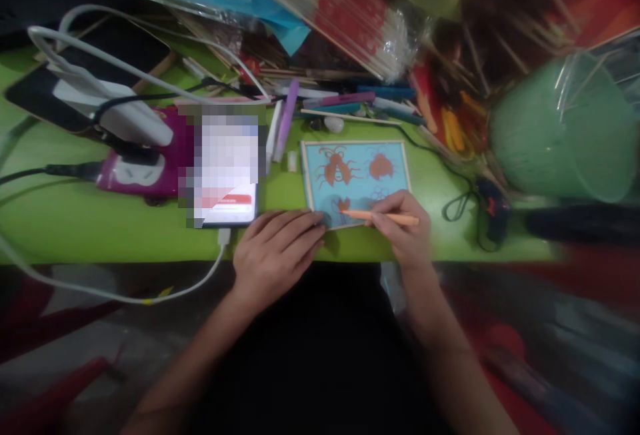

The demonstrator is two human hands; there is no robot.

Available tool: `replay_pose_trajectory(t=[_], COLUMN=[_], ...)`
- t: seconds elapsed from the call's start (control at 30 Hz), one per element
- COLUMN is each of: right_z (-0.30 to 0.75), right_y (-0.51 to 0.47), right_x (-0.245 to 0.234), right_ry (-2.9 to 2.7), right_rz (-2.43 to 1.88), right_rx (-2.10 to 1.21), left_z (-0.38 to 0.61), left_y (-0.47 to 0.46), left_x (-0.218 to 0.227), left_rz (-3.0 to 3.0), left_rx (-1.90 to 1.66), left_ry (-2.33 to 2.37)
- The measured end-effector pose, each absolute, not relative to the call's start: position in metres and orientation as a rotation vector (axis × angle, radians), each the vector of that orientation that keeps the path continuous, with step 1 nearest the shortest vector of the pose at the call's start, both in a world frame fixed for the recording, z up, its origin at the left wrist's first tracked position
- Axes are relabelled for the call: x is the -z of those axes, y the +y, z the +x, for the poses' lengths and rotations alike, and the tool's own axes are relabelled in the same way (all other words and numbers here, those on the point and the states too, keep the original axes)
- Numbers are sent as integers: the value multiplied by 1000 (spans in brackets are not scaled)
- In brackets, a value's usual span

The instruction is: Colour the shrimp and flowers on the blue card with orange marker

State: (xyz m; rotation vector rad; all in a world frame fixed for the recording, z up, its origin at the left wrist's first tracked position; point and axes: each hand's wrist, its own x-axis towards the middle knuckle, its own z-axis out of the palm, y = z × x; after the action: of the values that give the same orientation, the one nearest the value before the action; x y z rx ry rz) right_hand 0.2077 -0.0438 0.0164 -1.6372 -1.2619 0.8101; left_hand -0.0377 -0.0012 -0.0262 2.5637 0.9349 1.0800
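A light-blue picture panel (350,175) with a pale wooden frame lies on the green table. Brown-orange insects are drawn on its upper half, with a small patch of colour at lower left and a flower outline at lower right. My right hand (403,221) is closed around an orange marker (400,218), whose tip meets the small coloured figure. Flat at the panel's lower left corner rests my left hand (280,245), fingers stretched out and fingertips on the frame's edge. A small whitish cap-like piece (292,161) lies left of the panel.
Left of the panel are a lit phone (230,205) on a white cable and a purple power strip (140,178) with plugs. Behind lie several markers (287,115) and bagged sticks (340,8). A green bucket (565,128) and a glue gun-like tool (493,211) are at right.
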Motion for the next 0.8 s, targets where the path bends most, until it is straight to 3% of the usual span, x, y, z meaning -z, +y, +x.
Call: replay_pose_trajectory(t=[0.8], right_z=[206], right_y=[-42], right_x=[-18], right_ry=[-1272], right_rz=[-1619], right_rx=[-805], left_z=[-38], left_y=[-1], left_x=[24], left_rz=[2553], left_rx=[-1098], left_ry=[929])
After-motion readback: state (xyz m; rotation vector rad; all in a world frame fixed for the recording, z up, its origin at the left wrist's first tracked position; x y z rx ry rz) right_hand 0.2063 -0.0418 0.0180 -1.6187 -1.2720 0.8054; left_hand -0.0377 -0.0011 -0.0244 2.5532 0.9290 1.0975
